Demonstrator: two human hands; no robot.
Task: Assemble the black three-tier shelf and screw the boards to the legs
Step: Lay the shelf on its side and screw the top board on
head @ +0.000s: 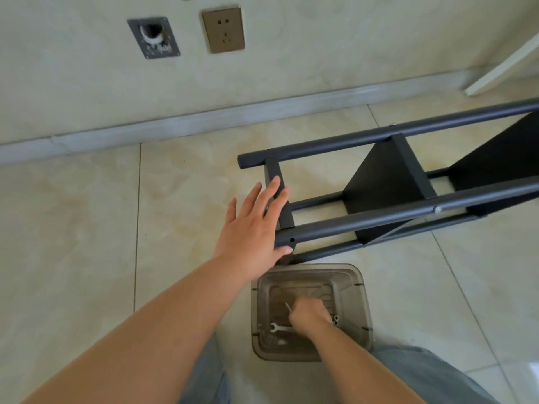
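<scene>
1. One black shelf point(388, 182) lies on its side on the tiled floor point(73, 228), centre right of the frame. Four round legs point(379, 221) show, two boards point(376, 179) stand between them, and one flat crossbar point(280, 199) joins the near leg ends.
2. One clear bin point(353, 275) sits at lower centre, just below the shelf's end; it holds one wrench point(280, 328) and a few small fittings point(336, 319).
3. Left hand point(253, 228): fingers straight and spread, lying across the crossbar, thumb against a leg end.
4. Right hand point(309, 316): down in the bin, fingers curled round a thin metal key point(288, 307).
5. Upper left, on the wall: one socket point(223, 29) and one grey plate point(153, 37). A white panel point(501, 65) leans at upper right.
</scene>
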